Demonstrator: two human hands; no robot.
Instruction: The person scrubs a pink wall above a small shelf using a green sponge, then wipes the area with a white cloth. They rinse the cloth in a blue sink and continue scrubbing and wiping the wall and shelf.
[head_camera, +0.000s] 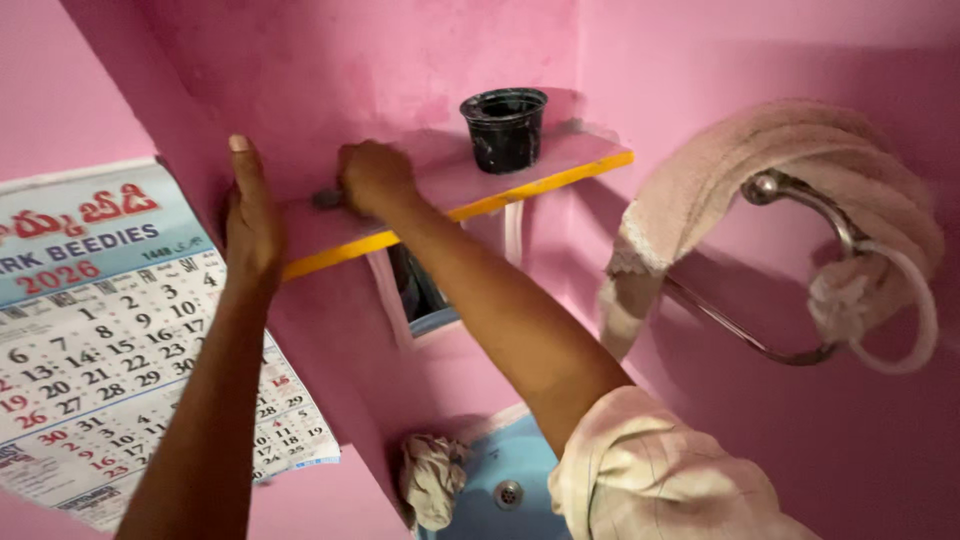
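Looking down past a rolled pale sleeve (650, 480) at bottom right, with a blue sink (520, 465) and its drain below, crumpled rag (432, 480) on the sink's left edge. Wall calendar (100, 340) hangs at left on the pink wall. Left forearm runs up from bottom left; left hand (250, 215) lies flat against the left end of the pink shelf (450, 180), fingers (243, 165) pressed together and straight, pointing up, holding nothing. Right arm crosses diagonally from the sleeve up to the shelf; right hand (375, 178) sits on the shelf top, fingers curled shut around a small dark object (328, 198), mostly hidden, can't tell what it is. Shelf has a yellow front edge. Further back on the shelf, well apart from both hands, a black cup (504, 128), upright. Right side: metal towel rail (800, 270) on the wall with a beige towel (760, 190) draped over it.
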